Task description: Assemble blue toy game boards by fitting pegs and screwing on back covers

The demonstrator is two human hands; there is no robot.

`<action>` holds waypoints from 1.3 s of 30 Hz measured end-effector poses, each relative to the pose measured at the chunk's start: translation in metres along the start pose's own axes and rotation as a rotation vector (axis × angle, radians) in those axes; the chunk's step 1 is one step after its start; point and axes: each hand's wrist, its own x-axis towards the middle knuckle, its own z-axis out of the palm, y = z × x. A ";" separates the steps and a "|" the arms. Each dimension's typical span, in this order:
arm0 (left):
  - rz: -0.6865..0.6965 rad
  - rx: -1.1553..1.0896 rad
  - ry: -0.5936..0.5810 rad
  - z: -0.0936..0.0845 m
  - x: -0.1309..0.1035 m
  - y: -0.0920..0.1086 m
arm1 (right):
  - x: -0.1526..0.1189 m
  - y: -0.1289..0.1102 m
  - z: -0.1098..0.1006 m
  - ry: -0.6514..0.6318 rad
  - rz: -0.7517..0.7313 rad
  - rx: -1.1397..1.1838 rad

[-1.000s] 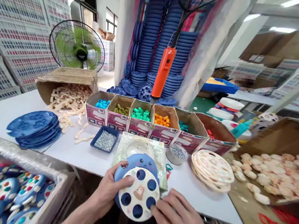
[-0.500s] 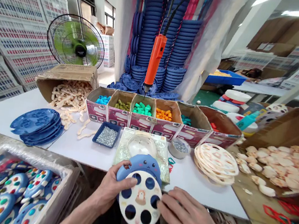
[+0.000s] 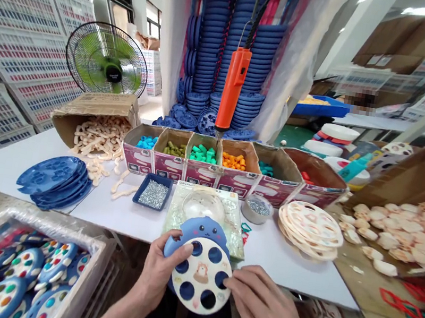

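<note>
A blue toy body [image 3: 207, 229] with a small face is gripped at its left side by my left hand [image 3: 163, 267], thumb over the front. On top of it lies a cream disc [image 3: 201, 273] with several round holes and a printed animal. My right hand [image 3: 265, 307] touches the disc's right edge, fingers close together; whether they grip it is hard to tell. Behind the toy, a clear round dish sits on a packaged sheet [image 3: 234, 227]. An orange electric screwdriver [image 3: 233, 90] hangs above the row of part boxes.
Cardboard bins [image 3: 202, 171] hold coloured pegs. Screws fill a blue tray [image 3: 153, 191] and a round tub [image 3: 256, 209]. Blue plates [image 3: 50, 176] are stacked left, cream discs [image 3: 308, 228] right. A crate [image 3: 100, 254] of assembled toys stands lower left. A fan [image 3: 107, 61] is behind.
The hanging screwdriver has swung to the right and a little up in view. The toy and disc are slightly higher and more level, with both hands still at them.
</note>
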 end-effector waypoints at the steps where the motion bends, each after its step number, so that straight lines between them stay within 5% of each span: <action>1: -0.001 -0.014 0.011 0.001 0.000 0.000 | -0.004 -0.003 0.005 0.012 0.146 0.128; 5: -0.002 -0.106 0.072 0.006 0.000 0.000 | -0.019 -0.019 0.030 0.068 0.745 0.665; 8: 0.003 -0.170 0.105 0.011 0.000 0.000 | -0.024 -0.031 0.044 0.096 0.921 0.803; 14: -0.030 -0.234 0.095 0.019 -0.001 0.004 | -0.010 -0.029 0.045 0.132 0.928 0.698; 21: 0.010 -0.218 0.157 0.016 0.004 0.006 | 0.003 -0.029 0.049 0.151 0.756 0.547; 26: -0.028 -0.306 0.078 0.013 0.005 0.008 | 0.006 -0.023 0.046 0.261 0.644 0.329; 29: -0.127 -0.377 0.045 0.010 0.005 0.010 | 0.010 -0.026 0.050 0.356 0.852 0.538; 33: -0.176 -0.423 0.051 0.006 0.004 0.010 | 0.016 -0.039 0.060 0.317 1.013 1.074; 39: -0.223 -0.439 0.058 0.003 0.004 0.004 | 0.009 -0.049 0.070 0.347 1.023 1.143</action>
